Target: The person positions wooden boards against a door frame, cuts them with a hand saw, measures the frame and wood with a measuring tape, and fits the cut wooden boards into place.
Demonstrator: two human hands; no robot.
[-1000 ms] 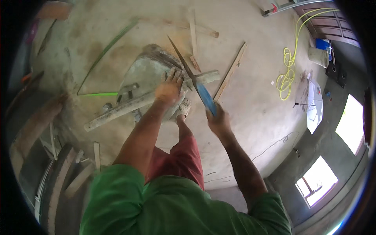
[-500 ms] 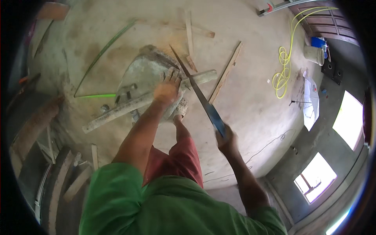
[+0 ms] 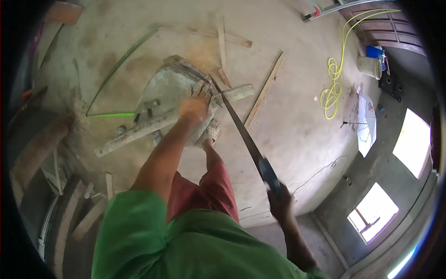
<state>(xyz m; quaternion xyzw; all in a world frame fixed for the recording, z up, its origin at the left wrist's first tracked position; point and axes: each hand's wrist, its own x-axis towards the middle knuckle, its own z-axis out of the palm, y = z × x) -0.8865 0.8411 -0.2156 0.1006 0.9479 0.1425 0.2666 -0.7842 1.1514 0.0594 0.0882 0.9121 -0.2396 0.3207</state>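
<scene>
My right hand (image 3: 282,201) is closed around the blue-handled saw (image 3: 245,135), while my left hand (image 3: 195,104), fingers outstretched, presses on the plank (image 3: 134,134). The plank lies across a worn grey support (image 3: 162,83), and the saw crosses it toward its right end. That end is not off; I can't quite tell how deep any cut runs. Loose wood strips (image 3: 265,88) lie on the stained concrete floor (image 3: 302,139), a yellow hose (image 3: 341,69) and white umbrella (image 3: 367,122) farther right.
</scene>
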